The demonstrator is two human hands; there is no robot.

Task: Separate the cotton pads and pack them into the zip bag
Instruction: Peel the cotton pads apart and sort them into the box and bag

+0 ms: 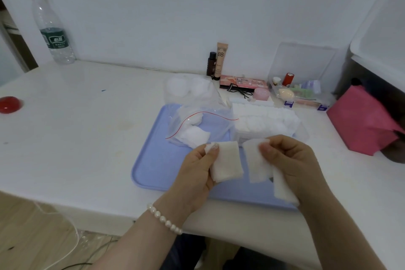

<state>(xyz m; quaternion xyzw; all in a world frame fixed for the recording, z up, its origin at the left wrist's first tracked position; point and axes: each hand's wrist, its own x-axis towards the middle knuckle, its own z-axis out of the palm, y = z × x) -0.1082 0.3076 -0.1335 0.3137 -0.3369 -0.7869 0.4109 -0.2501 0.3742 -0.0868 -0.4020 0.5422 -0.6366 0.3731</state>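
Cotton pads, split apart: left hand (197, 169) pinches one pad (228, 163) under its thumb, right hand (291, 160) pinches another pad (257, 163) between curled fingers (266, 151). Beyond the fingertips, the zip bag (197, 120) lies open on the blue tray (157, 166).

White cotton pads (226, 161) (lilac-blue tray (153, 173))
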